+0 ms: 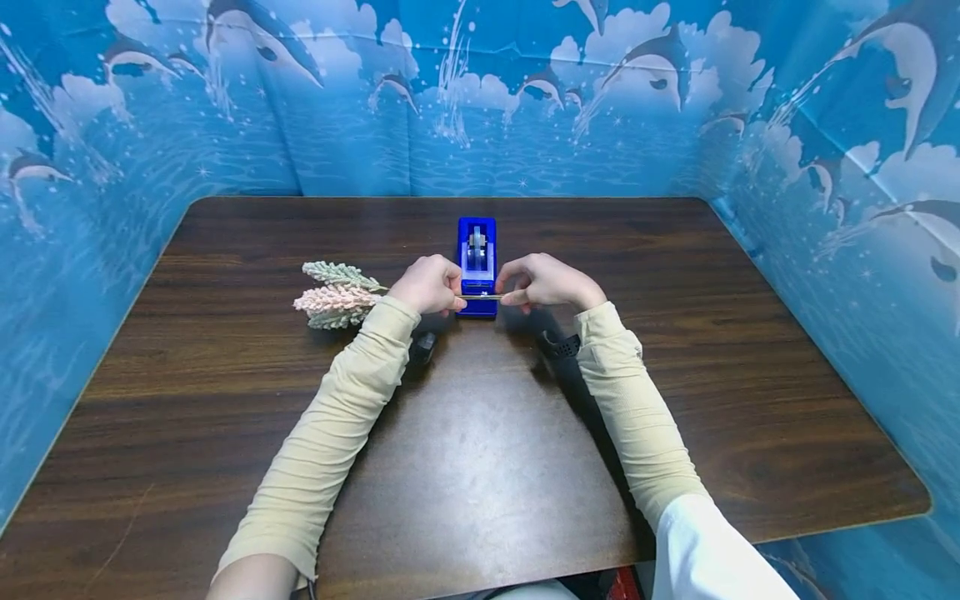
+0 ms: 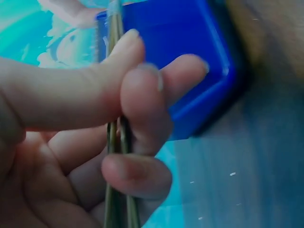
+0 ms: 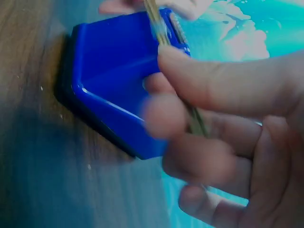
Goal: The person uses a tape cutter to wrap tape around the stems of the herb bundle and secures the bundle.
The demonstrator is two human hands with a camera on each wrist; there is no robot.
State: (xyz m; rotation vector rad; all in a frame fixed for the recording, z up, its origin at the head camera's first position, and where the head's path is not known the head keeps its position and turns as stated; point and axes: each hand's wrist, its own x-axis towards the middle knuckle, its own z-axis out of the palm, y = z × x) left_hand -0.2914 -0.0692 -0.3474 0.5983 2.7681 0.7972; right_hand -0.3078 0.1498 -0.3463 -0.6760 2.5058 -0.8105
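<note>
A blue tape dispenser (image 1: 478, 309) stands on the table between the two hands, its roll of tape (image 1: 477, 248) facing up. Thin greenish artificial flower stems (image 2: 112, 194) run sideways across its front end. My left hand (image 1: 430, 284) pinches them between thumb and fingers, just left of the dispenser. On the right side, my right hand (image 1: 553, 281) pinches the other end of the stems. A shiny clear band, like tape, wraps the stems (image 3: 151, 10) between the hands. The pink flower head (image 1: 337, 300) and the pale green flower head (image 1: 341, 274) stick out beyond my left hand.
A dark brown wooden table (image 1: 225, 375) spreads under everything. Blue dolphin-print cloth (image 1: 480, 125) hangs behind it and along the sides. Black wrist cameras (image 1: 561, 344) sit under both wrists, close above the tabletop.
</note>
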